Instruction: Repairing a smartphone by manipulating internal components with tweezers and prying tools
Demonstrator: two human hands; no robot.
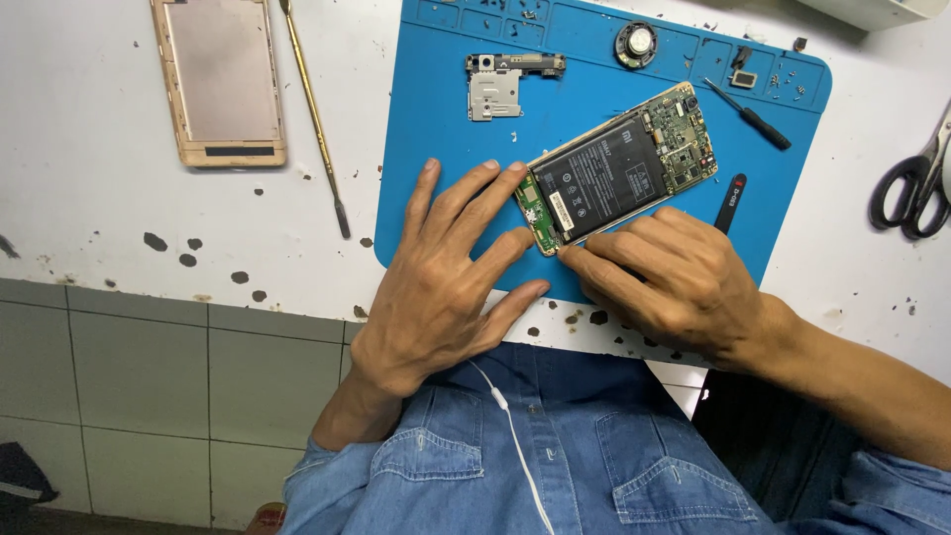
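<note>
On the blue repair mat (436, 149) lying on the worktop (89, 198), the left hand (446, 282), fingers spread, is pressing the opened smartphone (619, 168) at its lower end while the right hand's (684, 282) fingertips are pinching its bottom corner.

Bright, even overhead light; soft short shadows under hands (555, 277); sharp focus; slight wide-angle edge bending.

A gold rectangular phone back cover (220, 81) lies on the chipped white worktop (89, 188), beside a thin brass-handled pry tool (314, 111). Black-handled scissors (916, 183) rest far right. A round black speaker (635, 43) and small black screwdriver (750, 116) sit on the blue silicone mat (436, 149).
</note>
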